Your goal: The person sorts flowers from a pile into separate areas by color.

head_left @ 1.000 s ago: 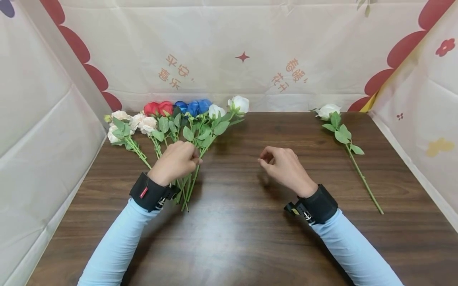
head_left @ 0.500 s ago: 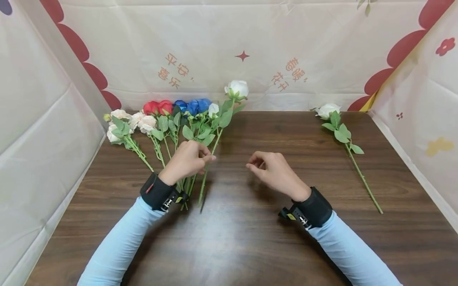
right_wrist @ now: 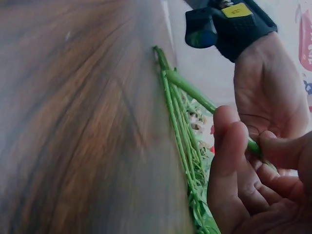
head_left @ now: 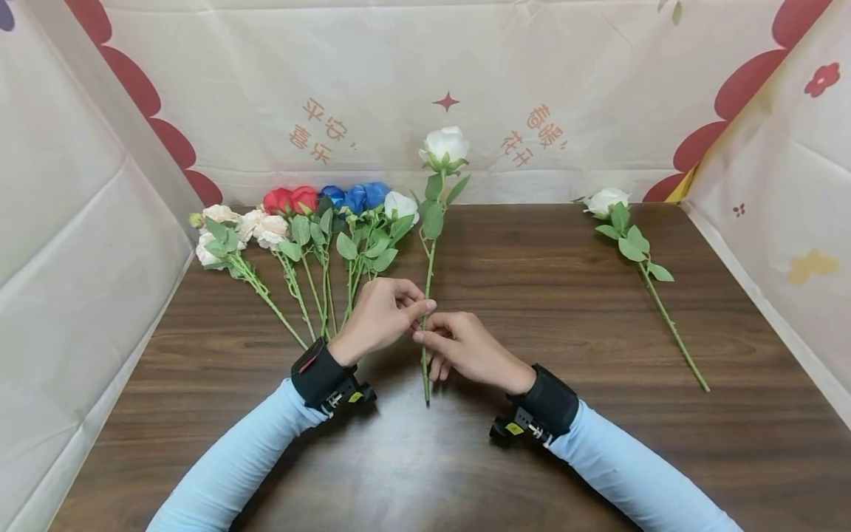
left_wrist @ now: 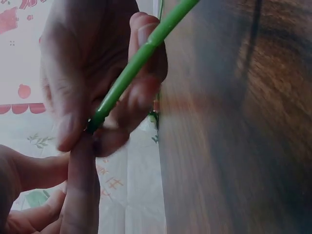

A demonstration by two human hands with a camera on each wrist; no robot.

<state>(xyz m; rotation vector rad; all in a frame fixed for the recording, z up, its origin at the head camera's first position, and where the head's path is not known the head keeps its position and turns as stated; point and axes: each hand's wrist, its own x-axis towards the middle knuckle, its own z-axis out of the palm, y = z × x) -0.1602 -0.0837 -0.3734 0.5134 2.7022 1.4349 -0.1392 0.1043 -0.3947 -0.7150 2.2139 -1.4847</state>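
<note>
A white rose on a long green stem stands nearly upright over the middle of the table. My left hand pinches its stem between thumb and fingers. Just below, my right hand pinches the same stem, its fingers close against the left ones. The stem passes through the right hand's grip in the left wrist view, and its cut end points down past both hands in the head view. In the right wrist view the right thumb and fingers meet around the stem.
To the left lie pale cream roses, red roses, blue roses and another white rose, stems toward me. A single white rose lies far right on the wooden table. Printed cloth walls enclose the table.
My left hand has lifted the white rose out of the left-hand group and brought it rightward, turning it more upright. My right hand has moved left and taken hold of its stem.
</note>
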